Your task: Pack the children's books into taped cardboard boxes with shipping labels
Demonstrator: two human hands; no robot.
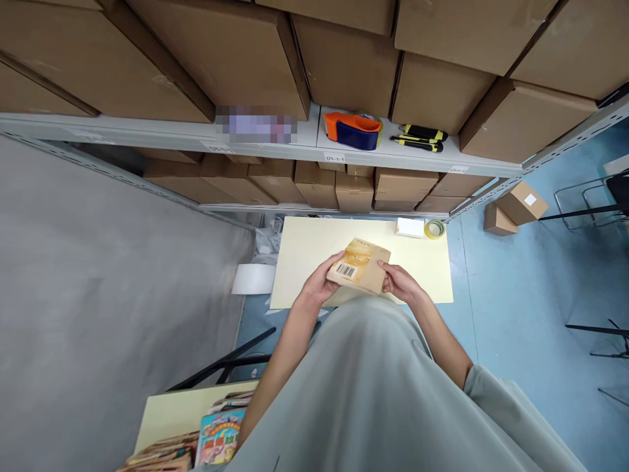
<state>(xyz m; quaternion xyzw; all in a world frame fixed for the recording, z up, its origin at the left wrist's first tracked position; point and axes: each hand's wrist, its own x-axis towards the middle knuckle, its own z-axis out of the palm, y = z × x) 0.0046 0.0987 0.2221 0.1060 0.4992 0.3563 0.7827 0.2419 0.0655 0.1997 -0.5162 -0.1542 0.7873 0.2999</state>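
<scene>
Grey metal shelving (162,134) crammed with brown cardboard boxes (236,52), light blue floor (515,314), plain grey wall (98,295) on the left, and a pale yellow bench (304,249) under flat indoor light.

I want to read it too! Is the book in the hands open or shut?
Shut. The left hand and right hand hold the book by its sides; only its cover with a barcode shows, no pages.

tan barcoded book (359,265), pale-yellow table (304,249)
</scene>
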